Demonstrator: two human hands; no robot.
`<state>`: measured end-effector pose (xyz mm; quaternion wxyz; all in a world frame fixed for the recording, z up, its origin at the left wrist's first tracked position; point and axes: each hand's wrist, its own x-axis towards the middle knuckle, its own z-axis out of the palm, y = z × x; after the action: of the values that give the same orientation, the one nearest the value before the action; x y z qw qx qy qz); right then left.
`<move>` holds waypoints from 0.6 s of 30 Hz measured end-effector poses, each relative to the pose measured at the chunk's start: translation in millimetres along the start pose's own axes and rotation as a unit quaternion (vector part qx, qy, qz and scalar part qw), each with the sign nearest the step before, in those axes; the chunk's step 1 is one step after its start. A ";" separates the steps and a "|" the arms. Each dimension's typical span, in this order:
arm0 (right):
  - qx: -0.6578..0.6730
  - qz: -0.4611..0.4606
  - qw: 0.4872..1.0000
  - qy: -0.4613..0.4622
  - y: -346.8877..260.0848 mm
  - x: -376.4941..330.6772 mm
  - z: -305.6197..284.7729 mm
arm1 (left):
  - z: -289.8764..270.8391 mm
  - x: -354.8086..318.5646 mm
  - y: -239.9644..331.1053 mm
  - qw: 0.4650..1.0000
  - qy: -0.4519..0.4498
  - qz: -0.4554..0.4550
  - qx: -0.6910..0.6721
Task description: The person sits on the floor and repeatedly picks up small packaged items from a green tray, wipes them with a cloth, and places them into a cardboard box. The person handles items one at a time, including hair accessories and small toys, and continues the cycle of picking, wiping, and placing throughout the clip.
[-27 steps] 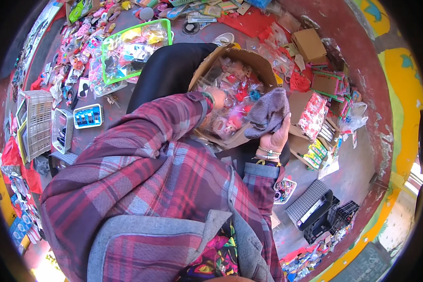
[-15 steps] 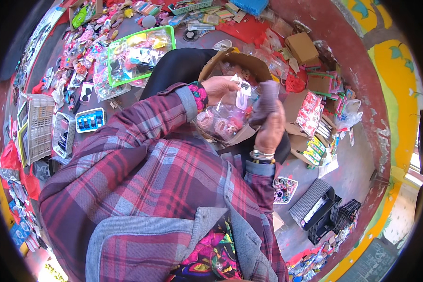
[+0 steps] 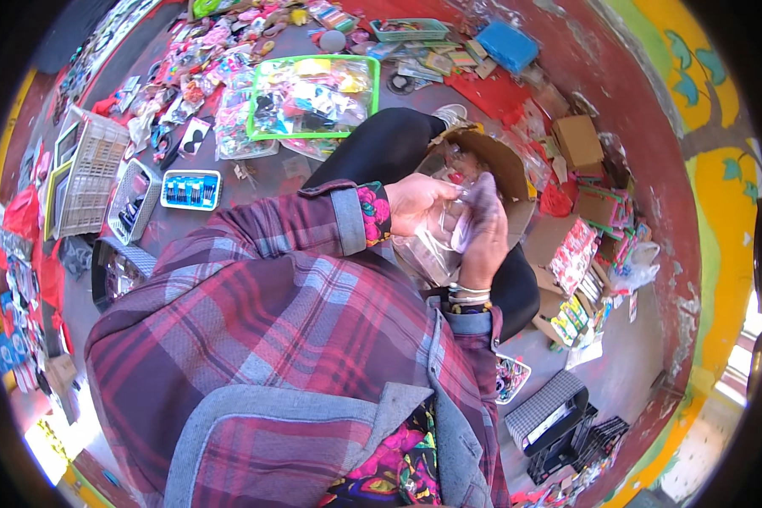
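two hands on one clear plastic packet, right of frame centre.
left hand [image 3: 415, 203] and right hand [image 3: 485, 233] pinch the clear plastic packet [image 3: 436, 245] between them, over the open cardboard box [image 3: 501, 169]; contents seemingly small trinkets, blurred.

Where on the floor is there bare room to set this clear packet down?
Bare grey floor lies between the blue tray and the black trouser leg. More lies at lower right, between the card stacks and the wall. Above the green-edged pouch it is crowded. Both hands hold the clear packet over the cardboard box.
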<state>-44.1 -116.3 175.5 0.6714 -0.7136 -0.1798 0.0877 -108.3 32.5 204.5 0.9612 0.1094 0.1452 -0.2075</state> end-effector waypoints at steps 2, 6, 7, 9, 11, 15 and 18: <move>0.163 0.126 0.978 -0.033 -8.2 4.4 -5.4 | -9.0 -8.1 4.1 0.997 0.037 0.055 0.030; 0.087 0.132 0.987 -0.023 -7.8 3.8 -24.6 | -38.8 -41.9 48.6 0.968 -0.020 0.248 0.018; 0.080 0.141 0.987 -0.018 3.6 4.4 -34.0 | -49.1 -55.6 64.0 0.945 0.051 0.322 0.003; 0.105 0.174 0.979 -0.015 24.4 5.0 -49.3 | -85.2 -81.6 104.9 0.891 0.132 0.416 0.123; 0.203 0.252 0.946 0.005 26.2 4.0 -50.8 | -91.6 -105.1 140.9 0.903 0.084 0.418 0.055; 0.294 0.343 0.892 0.004 47.0 3.8 -55.3 | -121.5 -105.9 171.9 0.730 0.311 0.525 0.308; 0.259 0.336 0.905 0.010 60.9 9.2 -52.5 | -183.3 -78.9 185.9 0.460 0.407 0.459 0.643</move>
<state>-7.9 -163.5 120.7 0.7649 -0.5337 0.1067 0.3445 -139.8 276.6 86.9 0.4077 0.8191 0.2740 0.2965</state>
